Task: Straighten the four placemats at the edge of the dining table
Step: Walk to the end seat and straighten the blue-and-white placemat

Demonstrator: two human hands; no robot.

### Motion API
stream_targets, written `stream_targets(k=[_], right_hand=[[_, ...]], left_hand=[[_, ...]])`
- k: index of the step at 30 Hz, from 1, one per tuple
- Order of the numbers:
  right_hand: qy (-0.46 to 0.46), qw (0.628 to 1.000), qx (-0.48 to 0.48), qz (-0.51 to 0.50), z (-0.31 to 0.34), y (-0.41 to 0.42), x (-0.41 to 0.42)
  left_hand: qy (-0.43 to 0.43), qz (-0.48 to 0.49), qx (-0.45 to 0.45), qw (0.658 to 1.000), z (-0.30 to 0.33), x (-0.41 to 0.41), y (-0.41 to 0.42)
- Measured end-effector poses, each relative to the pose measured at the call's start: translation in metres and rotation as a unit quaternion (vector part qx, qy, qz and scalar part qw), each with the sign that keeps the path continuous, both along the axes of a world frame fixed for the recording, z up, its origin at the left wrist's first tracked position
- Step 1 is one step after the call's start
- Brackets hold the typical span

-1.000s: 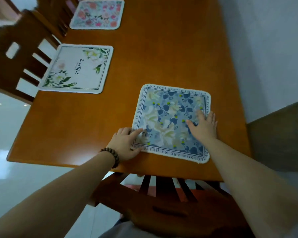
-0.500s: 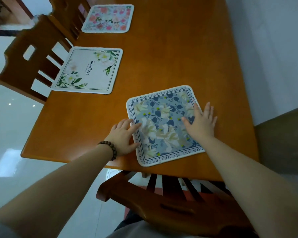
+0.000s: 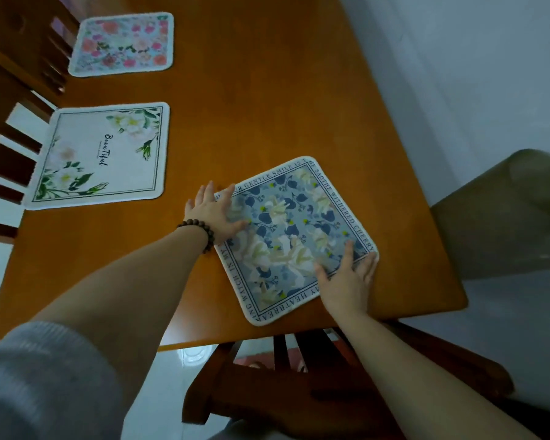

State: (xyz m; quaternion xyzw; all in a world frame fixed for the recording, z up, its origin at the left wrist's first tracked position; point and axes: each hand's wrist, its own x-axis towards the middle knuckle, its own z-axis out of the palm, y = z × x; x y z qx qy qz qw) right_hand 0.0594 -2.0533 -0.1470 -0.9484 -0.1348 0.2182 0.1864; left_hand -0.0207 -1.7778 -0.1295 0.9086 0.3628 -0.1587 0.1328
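Note:
A blue floral placemat [image 3: 294,230] with a lettered border lies skewed near the front edge of the orange wooden table [image 3: 267,100]. My left hand [image 3: 215,214], with a bead bracelet on the wrist, presses flat on its far left corner. My right hand [image 3: 346,281] lies flat with spread fingers on its near right corner. A white placemat [image 3: 99,155] with green leaves and script lies along the left edge. Beyond it sits a pink floral placemat [image 3: 123,44]. A fourth mat is not in view.
Wooden chairs stand along the left side [image 3: 10,100] and one is tucked under the front edge [image 3: 299,385]. A grey wall [image 3: 458,74] runs close along the table's right side, and an olive cushioned seat [image 3: 505,214] is at the right.
The blue placemat has turned counter-clockwise under both hands. My left hand slid up to its far left corner and my right hand came down to its near right corner.

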Motion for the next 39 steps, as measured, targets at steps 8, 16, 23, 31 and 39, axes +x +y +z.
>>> stream_targets(k=[8, 16, 23, 31, 39], right_hand=[[0.007, 0.998, 0.040, -0.042, -0.008, 0.006, -0.003], [0.006, 0.999, 0.000, 0.041, -0.008, 0.003, 0.074], [0.017, 0.985, 0.002, 0.173, -0.007, 0.022, 0.148], [0.055, 0.971, -0.017, 0.230, 0.005, 0.049, 0.175], [0.063, 0.991, 0.016, 0.117, 0.011, -0.019, 0.121]], left_hand=[[0.016, -0.013, 0.006, 1.000, -0.012, -0.004, 0.001], [0.006, 0.000, -0.030, 1.000, -0.013, -0.030, -0.037], [0.016, 0.018, -0.038, 0.999, -0.009, -0.062, -0.086], [-0.009, 0.041, -0.019, 0.999, 0.001, -0.081, -0.131], [-0.003, 0.152, -0.058, 0.987, -0.003, -0.061, -0.126]])
